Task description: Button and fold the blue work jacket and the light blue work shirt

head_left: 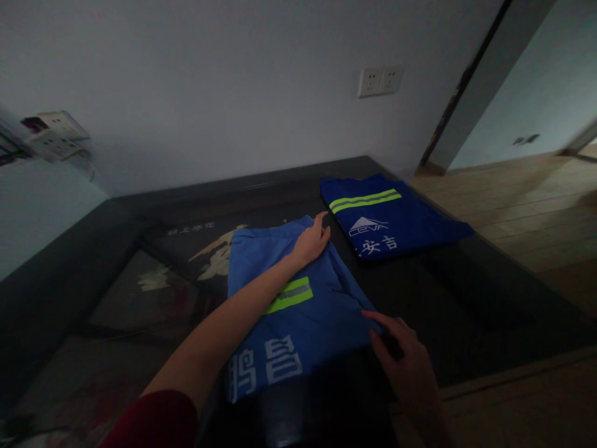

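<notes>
A folded light blue work garment (321,317) lies on the dark table in front of me. It has a yellow-green and grey reflective stripe and large white characters. My left hand (313,241) rests flat across its upper right part, fingers stretched toward the far edge, and my forearm hides some of the stripe. At the lower right corner, my right hand (405,351) has thumb and index finger on either side of the cloth edge, and creases run toward them. To the right lies a darker blue folded work garment (415,218) with a similar stripe and white lettering; neither hand touches it.
The dark table (448,330) has a glossy top with pale floral patterns and stands against a white wall (224,93). Wall sockets (380,81) are above it, and more sockets (56,134) are at the left. Beyond the right edge is a light wooden floor (527,205).
</notes>
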Demonstrator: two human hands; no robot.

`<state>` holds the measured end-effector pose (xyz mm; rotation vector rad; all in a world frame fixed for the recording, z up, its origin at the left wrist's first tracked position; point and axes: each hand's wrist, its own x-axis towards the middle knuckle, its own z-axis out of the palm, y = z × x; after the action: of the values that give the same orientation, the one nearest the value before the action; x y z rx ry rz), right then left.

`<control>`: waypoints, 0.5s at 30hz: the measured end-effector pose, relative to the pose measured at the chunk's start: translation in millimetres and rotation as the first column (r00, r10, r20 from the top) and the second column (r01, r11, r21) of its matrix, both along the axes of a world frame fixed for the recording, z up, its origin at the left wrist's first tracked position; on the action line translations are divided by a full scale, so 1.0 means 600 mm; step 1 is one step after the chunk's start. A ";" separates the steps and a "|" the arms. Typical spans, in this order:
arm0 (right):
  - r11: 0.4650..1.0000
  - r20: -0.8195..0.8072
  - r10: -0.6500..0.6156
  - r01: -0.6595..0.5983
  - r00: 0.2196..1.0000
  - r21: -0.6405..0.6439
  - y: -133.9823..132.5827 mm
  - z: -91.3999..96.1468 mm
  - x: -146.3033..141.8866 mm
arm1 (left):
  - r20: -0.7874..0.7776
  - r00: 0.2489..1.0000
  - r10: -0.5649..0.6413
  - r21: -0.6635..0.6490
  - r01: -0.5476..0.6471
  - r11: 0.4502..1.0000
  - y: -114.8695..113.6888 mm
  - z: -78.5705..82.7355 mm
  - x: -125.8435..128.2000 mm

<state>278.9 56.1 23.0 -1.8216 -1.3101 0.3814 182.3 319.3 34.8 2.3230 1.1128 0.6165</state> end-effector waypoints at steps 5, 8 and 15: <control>1.000 -0.032 0.006 -0.007 0.999 -0.029 -0.002 -0.007 0.006 | 0.008 1.000 -0.026 0.290 0.023 0.957 0.012 -0.010 -0.028; 1.000 -0.020 -0.011 0.011 1.000 -0.013 0.001 -0.002 0.007 | -0.075 0.993 0.091 0.369 -0.057 0.928 0.024 -0.014 -0.041; 0.999 0.077 -0.050 0.049 0.996 0.011 0.008 0.000 0.015 | -0.360 0.927 0.104 0.210 -0.028 0.977 0.051 -0.036 -0.036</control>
<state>287.9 61.1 22.8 -1.8734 -1.3136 0.2801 160.5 349.6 13.1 2.6623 1.3542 0.3315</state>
